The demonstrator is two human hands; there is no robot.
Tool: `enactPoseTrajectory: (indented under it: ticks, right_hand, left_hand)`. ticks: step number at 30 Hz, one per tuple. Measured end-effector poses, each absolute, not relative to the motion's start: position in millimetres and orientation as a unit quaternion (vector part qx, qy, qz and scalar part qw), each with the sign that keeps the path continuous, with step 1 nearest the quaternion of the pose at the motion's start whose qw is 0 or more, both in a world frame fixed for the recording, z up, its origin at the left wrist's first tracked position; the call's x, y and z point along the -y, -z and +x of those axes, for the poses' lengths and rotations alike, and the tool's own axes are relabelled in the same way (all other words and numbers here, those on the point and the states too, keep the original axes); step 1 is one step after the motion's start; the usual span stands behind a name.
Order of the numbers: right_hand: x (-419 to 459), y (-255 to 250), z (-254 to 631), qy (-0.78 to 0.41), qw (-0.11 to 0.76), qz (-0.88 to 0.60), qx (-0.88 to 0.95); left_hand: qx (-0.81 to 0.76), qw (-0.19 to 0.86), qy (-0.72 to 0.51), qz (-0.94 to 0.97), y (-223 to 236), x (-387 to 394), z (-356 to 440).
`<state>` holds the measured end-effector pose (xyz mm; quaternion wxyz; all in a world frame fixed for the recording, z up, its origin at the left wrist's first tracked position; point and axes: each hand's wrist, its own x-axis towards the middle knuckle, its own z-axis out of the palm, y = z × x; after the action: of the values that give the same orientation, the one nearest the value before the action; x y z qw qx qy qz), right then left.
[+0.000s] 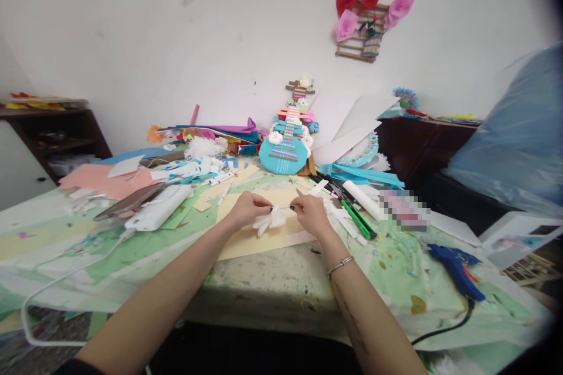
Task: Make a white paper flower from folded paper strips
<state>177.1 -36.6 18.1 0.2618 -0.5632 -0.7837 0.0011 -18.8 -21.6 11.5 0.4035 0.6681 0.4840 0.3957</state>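
My left hand point(247, 210) pinches the top of a white paper flower point(271, 220), whose strip-like petals hang loose and spread below the fingers. Close beside it on the right, my right hand point(310, 214) is closed, thumb and fingertips together. A thin, pointed piece sticks up out of that grip, and a fine line runs from it towards the flower; its kind is too small to make out. Both hands are over a cream paper sheet point(246, 243) on the table. Behind them stands a blue paper guitar point(284, 155) decorated with paper flowers.
A white power bank point(159, 208) with a cable lies left, near a pink paper sheet point(108, 180). To the right are a green cutter knife point(357, 220), a white roll point(363, 199) and a blue glue gun point(457, 269) with a black cord. White paper strips point(345, 220) lie beside my right hand.
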Motion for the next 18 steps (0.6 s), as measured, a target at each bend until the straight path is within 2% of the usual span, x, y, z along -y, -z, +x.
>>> enactPoseTrajectory:
  ticks: [18]
  right_hand:
    - [37.1, -19.4, 176.7, -0.001, 0.252, -0.566, 0.785]
  left_hand:
    - [-0.487, 0.407, -0.391, 0.666, -13.7, 23.2, -18.1]
